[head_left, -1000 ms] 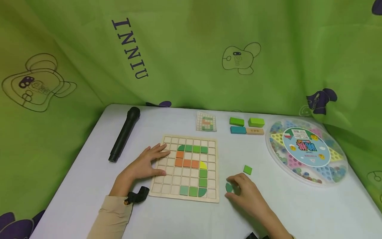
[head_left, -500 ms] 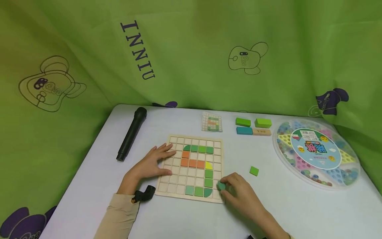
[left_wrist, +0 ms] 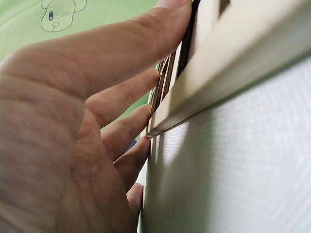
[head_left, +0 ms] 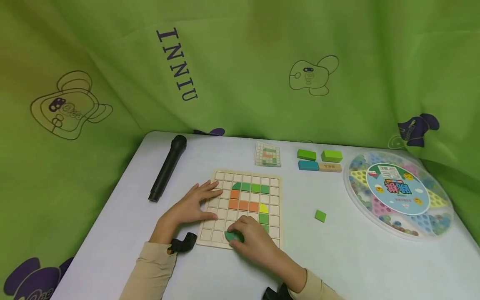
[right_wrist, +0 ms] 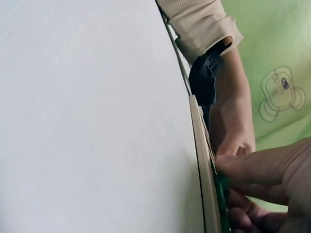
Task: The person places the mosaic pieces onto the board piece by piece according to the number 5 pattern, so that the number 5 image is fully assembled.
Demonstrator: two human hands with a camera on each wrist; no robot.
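A wooden grid board (head_left: 215, 225) lies on the white table, with green, orange and yellow tiles set in some of its squares. My left hand (head_left: 192, 207) rests with spread fingers on the board's left side; in the left wrist view its fingertips (left_wrist: 146, 110) touch the board's edge. Between thumb and fingers my right hand (head_left: 256, 242) pinches a dark green tile with a rounded corner (head_left: 233, 236), low over the board's bottom rows. That hand hides the lower right tiles. Right of the board lies a loose light green square tile (head_left: 320, 215).
Behind the board lies a small pattern card (head_left: 268, 154). A black microphone (head_left: 167, 169) is at the left. Green blocks (head_left: 331, 156), a blue block (head_left: 308, 166) and a wooden block (head_left: 330, 167) stand at the back, near a round Chinese checkers set (head_left: 397, 187).
My right hand has carried the dark green tile leftward, from the table right of the board to above its bottom rows. My left hand stays on the board; the head view has shifted slightly.
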